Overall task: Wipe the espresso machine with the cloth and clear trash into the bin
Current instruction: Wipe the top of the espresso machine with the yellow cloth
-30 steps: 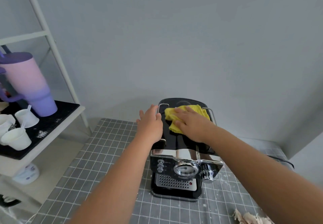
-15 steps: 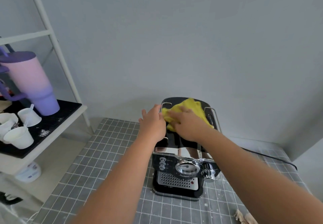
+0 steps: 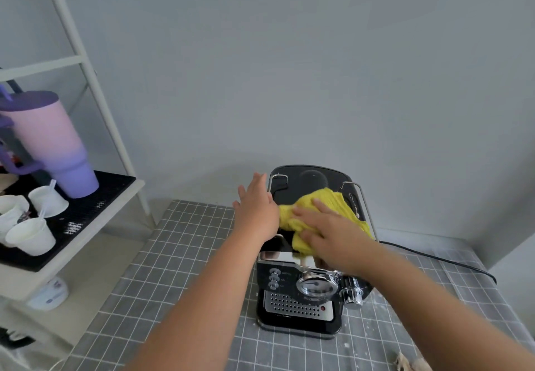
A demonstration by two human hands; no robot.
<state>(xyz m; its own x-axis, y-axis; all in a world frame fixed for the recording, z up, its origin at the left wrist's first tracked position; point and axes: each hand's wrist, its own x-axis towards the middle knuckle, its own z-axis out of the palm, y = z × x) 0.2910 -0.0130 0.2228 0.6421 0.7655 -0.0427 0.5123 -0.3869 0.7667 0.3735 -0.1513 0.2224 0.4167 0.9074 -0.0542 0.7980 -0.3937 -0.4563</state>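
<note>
Item: my right hand (image 3: 330, 234), fingers spread flat, pressing a yellow cloth (image 3: 324, 211) on top of the black espresso machine (image 3: 298, 295). Item: my left hand (image 3: 256, 211), fingers straight, laid against the machine's upper left edge, holding nothing. Item: machine upright on a grey grid mat (image 3: 179, 269), power cord (image 3: 440, 257) trailing right. Item: crumpled scrap (image 3: 408, 363) at the mat's near right edge. Item: purple tumbler (image 3: 55, 145) and white paper cups (image 3: 29, 234) on a side shelf (image 3: 95, 226).

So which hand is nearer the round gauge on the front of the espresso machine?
Right. The right hand presses the cloth on top, just above the gauge; the left hand rests at the machine's left top edge, farther off.
</note>
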